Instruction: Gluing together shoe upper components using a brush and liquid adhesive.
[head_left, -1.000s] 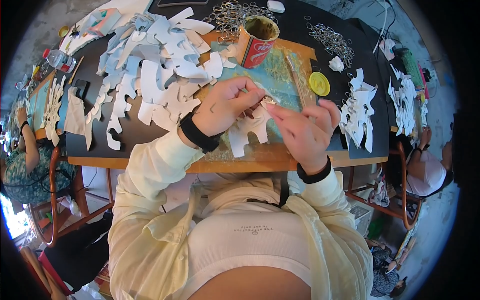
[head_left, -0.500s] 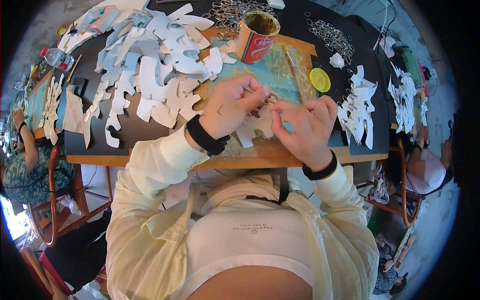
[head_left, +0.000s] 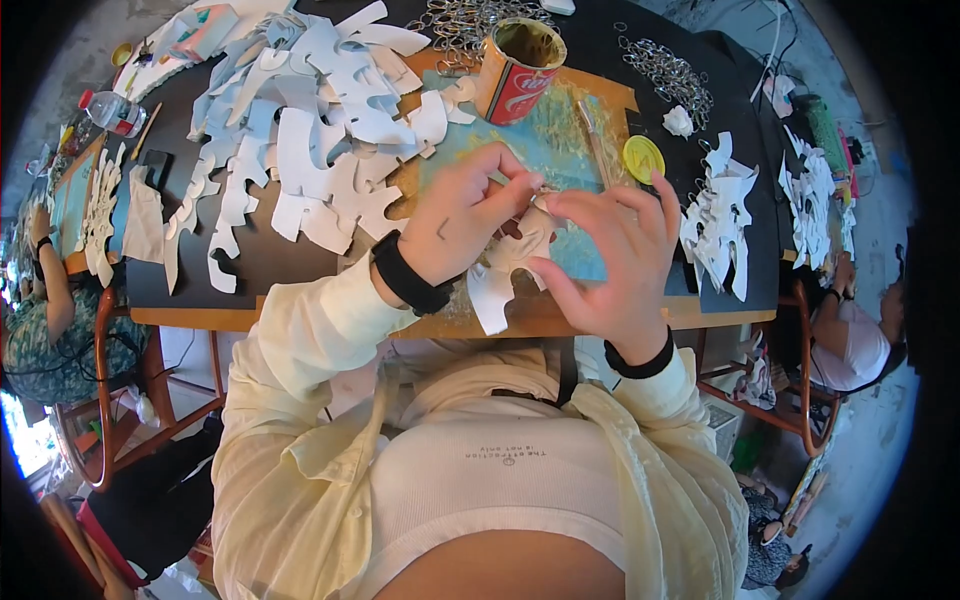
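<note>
A pale cut-out piece (head_left: 490,298) with curved edges hangs below my left hand (head_left: 462,217), whose thumb and bent fingers pinch its upper end. A small ring-like metal part (head_left: 540,198) shows between the two hands at the pinch, mostly hidden by fingertips. My right hand (head_left: 622,245) reaches in from the right. Its index fingertip touches the piece beside the ring, while its thumb stands apart, lower down, near the piece's edge; the other fingers are spread.
Behind my hands stands an open red tin (head_left: 518,80) with yellowish residue. A brush (head_left: 588,122) and yellow lid (head_left: 642,160) lie right of it. White cut-outs (head_left: 330,150) pile up at left, more (head_left: 718,215) at right. Metal rings (head_left: 668,75) lie behind. People sit at both sides.
My right hand has opened out, its thumb moving away from the index finger. The pale piece hangs lower and shows more.
</note>
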